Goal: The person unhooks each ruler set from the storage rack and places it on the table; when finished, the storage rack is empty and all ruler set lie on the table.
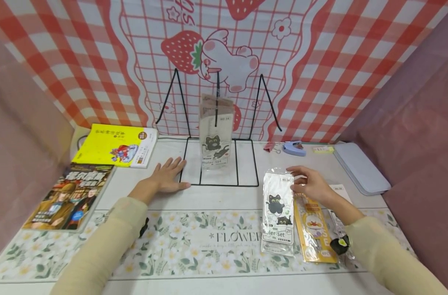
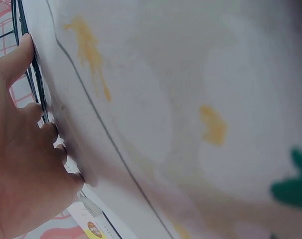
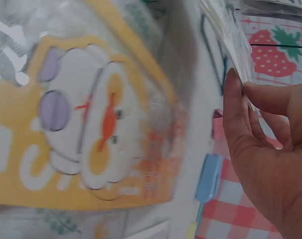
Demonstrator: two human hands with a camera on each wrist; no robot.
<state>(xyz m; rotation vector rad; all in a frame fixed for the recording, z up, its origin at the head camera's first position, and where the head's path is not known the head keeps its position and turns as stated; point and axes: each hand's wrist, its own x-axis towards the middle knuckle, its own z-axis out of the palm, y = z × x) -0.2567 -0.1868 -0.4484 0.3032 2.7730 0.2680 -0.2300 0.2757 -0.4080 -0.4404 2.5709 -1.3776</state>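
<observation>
Pale sleeves [image 1: 87,250] nearest camera, at both lower corners. Right hand [image 1: 313,186] pinches ruler-set packet [image 1: 278,207] by upper side edge, front facing viewer, right of black wire rack [image 1: 220,185]; edge grip probably keeps printed face uncovered. Left hand [image 1: 167,177] spread wide, touching rack's base, likely steadying it. Similar-looking packet [image 1: 215,142] hangs from rack's middle hook. Orange packet [image 1: 314,233] lies on table [image 1: 209,198] below right hand. Right wrist view shows thumb and fingers on opposite sides, held packet edge-on; head view alone shows its black-cat print.

Head view forward and down over the table [image 1: 224,198], wrist views close up, right hand [image 1: 312,186] shared by head and right wrist
</observation>
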